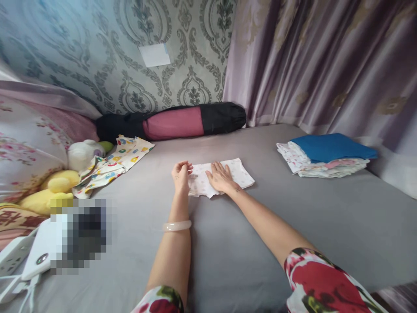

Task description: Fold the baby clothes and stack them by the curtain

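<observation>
A small white cloth with a faint pink print (239, 171) lies folded on the grey bed sheet (228, 243). My left hand (181, 173) curls its fingers around the cloth's left edge, pinching it. My right hand (220, 177) rests flat on the middle of the cloth, fingers stretched out and pressing it down. A pale bangle (177, 226) sits on my left wrist.
A stack of folded cloths topped by a blue one (325, 154) lies at the right. A black and maroon roll bag (176, 121) lies against the wall. A colourful printed cloth (114, 165), plush toys (61, 184) and a pillow (26, 143) sit left; a white power strip (19, 256) lies front left.
</observation>
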The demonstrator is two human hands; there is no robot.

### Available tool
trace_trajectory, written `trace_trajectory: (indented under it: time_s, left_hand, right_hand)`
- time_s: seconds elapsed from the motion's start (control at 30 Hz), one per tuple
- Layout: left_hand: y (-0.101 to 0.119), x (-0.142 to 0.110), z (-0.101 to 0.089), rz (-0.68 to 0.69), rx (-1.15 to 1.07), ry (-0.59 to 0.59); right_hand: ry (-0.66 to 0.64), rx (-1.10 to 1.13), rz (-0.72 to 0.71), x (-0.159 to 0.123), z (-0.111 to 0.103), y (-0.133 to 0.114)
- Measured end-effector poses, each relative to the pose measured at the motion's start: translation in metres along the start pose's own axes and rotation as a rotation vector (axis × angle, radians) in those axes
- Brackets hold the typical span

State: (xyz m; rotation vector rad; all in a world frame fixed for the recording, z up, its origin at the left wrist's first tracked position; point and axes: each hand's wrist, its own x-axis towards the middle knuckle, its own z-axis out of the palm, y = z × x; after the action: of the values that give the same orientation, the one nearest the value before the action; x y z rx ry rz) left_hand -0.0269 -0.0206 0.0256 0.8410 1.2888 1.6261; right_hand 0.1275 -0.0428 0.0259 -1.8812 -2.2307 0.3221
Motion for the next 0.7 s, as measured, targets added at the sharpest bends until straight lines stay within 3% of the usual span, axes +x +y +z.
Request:
trace_trajectory:
  time_s: [0.23, 0.37, 0.7]
  left_hand:
    - [-0.013, -0.002, 0.012, 0.181, 0.330, -0.226]
    - [-0.019, -0.008, 0.018, 0.233, 0.458, -0.268]
    - [-0.019, -0.015, 0.020, 0.213, 0.447, -0.296]
  right_hand:
    - [-0.007, -0.074, -0.020, -0.005, -0.010, 0.026]
    - [-0.025, -0.079, -0.046, -0.007, -0.008, 0.034]
    - [0.022, -0.051, -0.049, -0.009, -0.006, 0.035]
